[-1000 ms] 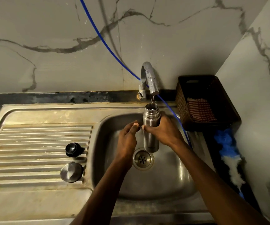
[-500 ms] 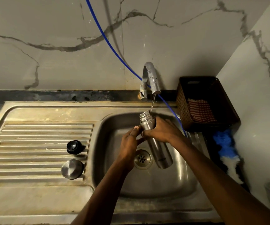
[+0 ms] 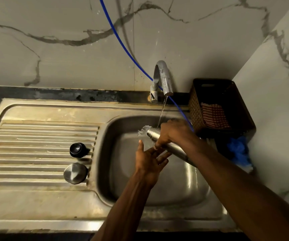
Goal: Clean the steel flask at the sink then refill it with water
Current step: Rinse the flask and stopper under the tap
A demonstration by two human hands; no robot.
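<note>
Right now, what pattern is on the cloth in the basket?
Red and white checks on the cloth, seen from the head camera.

Silver steel cylindrical flask (image 3: 170, 146). Round black plastic cap (image 3: 77, 149). Round silver steel lid (image 3: 75, 173). Dark brown woven basket (image 3: 195, 108) containing red-and-white checked cloth (image 3: 214, 115). Thin blue hose (image 3: 122, 43). White, grey-veined marble wall (image 3: 53, 54).

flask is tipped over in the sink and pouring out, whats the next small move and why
Probably tip the flask back upright under the tap. The right hand grips it nearly on its side, water spilling from its mouth, while the tap runs onto it and the left hand lies open below. It seems rinsed but not refilled.
</note>
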